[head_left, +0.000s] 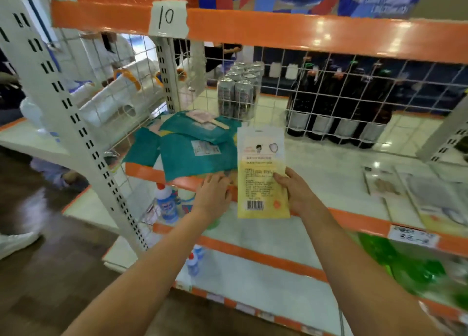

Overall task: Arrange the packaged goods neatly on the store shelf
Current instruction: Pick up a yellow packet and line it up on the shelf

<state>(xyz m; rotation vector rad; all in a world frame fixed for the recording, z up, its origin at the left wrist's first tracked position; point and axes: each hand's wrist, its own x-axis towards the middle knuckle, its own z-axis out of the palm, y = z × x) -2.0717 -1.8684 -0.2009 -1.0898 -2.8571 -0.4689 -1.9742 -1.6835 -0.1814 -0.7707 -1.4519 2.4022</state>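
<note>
The right hand (297, 191) has its thumb curled over the printed face of a yellow-and-white packet (262, 173), pinching its right edge and holding it upright in front of the shelf (329, 163), barcode at the bottom. The left hand (214, 192) lies with fingers fairly straight and spread on the orange front lip of the shelf, its fingertips just at the packet's left edge and at the near edge of a loose heap of teal packets (192, 148); it grips nothing. The teal packets lie overlapping and askew at the left end of the shelf, with a pink packet (202, 116) on top at the back. Behind them stands a wrapped block of cans (239, 92), and to its right, behind the wire grid, a row of dark bottles (339, 107). Flat packets (415, 196) lie at the shelf's right end. A paper label marked 10 (167, 18) is stuck on the orange beam above
</note>
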